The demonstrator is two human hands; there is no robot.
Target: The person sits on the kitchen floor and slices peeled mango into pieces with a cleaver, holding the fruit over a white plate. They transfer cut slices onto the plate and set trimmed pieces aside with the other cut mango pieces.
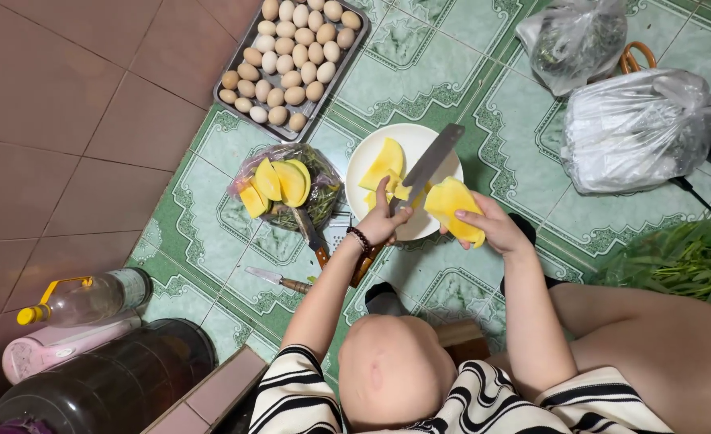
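My left hand (380, 225), a bead bracelet on its wrist, grips a large knife (429, 165) by its wooden handle; the blade slants up over a white plate (367, 153). My right hand (496, 229) holds a peeled yellow mango piece (452, 209) at the plate's right edge, against the blade. Cut mango slices (384, 165) lie on the plate.
More mango slices (279, 183) rest on a plastic bag of greens, left of the plate. Two small knives (311, 233) (275, 279) lie on the tiled floor. A tray of eggs (291, 56) sits beyond. Plastic bags (637, 128), leafy greens (685, 261), an oil bottle (90, 299) and a dark jar (114, 378) surround me.
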